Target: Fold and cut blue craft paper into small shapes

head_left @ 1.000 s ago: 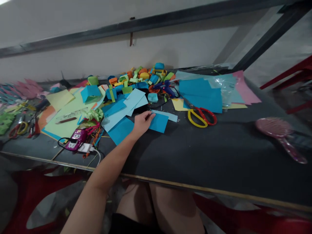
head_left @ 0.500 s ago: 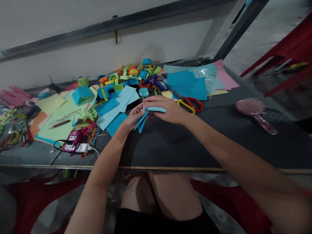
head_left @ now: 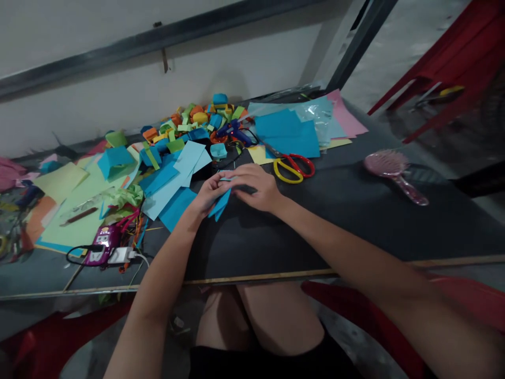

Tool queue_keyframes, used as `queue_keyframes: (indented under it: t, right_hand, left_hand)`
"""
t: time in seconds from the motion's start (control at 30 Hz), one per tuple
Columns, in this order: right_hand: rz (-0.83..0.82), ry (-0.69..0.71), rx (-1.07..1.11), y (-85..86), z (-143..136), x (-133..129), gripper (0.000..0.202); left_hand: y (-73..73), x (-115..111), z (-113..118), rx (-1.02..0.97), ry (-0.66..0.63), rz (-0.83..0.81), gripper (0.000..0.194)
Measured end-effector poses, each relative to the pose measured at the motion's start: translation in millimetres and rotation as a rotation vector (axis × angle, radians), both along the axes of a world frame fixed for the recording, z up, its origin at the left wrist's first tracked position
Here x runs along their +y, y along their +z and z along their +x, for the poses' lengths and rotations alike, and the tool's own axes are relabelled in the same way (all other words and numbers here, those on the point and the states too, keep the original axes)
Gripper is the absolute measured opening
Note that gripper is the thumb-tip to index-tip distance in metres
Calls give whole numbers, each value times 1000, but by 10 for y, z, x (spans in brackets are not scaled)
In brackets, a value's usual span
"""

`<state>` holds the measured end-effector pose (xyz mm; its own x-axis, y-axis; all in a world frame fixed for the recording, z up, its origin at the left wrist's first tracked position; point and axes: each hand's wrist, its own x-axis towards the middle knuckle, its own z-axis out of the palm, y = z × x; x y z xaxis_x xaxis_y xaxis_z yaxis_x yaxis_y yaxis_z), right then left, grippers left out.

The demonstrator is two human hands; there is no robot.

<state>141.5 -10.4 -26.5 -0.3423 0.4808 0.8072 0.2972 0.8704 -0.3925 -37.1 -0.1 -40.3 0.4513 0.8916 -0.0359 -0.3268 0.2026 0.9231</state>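
Over the dark table, a folded piece of blue paper (head_left: 221, 205) hangs with its pointed ends downward. My left hand (head_left: 208, 193) pinches its upper part between thumb and fingers. From the other side my right hand (head_left: 257, 185) curls in, its fingertips closed on the paper's top edge against the left fingers. Most of that top edge is hidden by the fingers. Just beyond the hands stands a small light blue paper box (head_left: 218, 151). Light blue paper strips (head_left: 185, 166) and a blue sheet (head_left: 177, 206) lie left of my left hand.
Scissors (head_left: 294, 169) with red and yellow handles lie beyond my right hand, near a blue glue gun (head_left: 236, 132). Small folded paper pieces (head_left: 189, 122) are heaped by the wall. A pink hairbrush (head_left: 394, 173) lies right; a purple power strip (head_left: 105, 245) with cables sits left.
My right fingers have drawn in closer over the paper, and the light blue strip seen beneath them is now mostly covered. The camera view has shifted and tilted slightly.
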Motion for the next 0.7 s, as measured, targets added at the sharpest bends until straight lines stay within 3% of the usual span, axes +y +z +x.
queue_keyframes:
  t: [0.1, 0.27, 0.33, 0.5, 0.7]
  right_hand:
    - [77, -60, -39, -25, 24, 50, 12]
    - [106, -373, -53, -99, 182, 222, 15]
    - [99, -432, -87, -126, 231, 273, 15]
    - [134, -396, -146, -142, 208, 247, 13]
    - [145, -335, -93, -58, 128, 94, 7]
  left_hand:
    - [-21, 47, -34, 138, 76, 133, 49]
    - [-14, 128, -121, 371, 363, 535, 47]
    - [-4, 123, -136, 557, 462, 732, 43]
    - [-8, 32, -82, 955, 628, 1193, 18]
    - [-19, -85, 7, 1012, 598, 1430, 18]
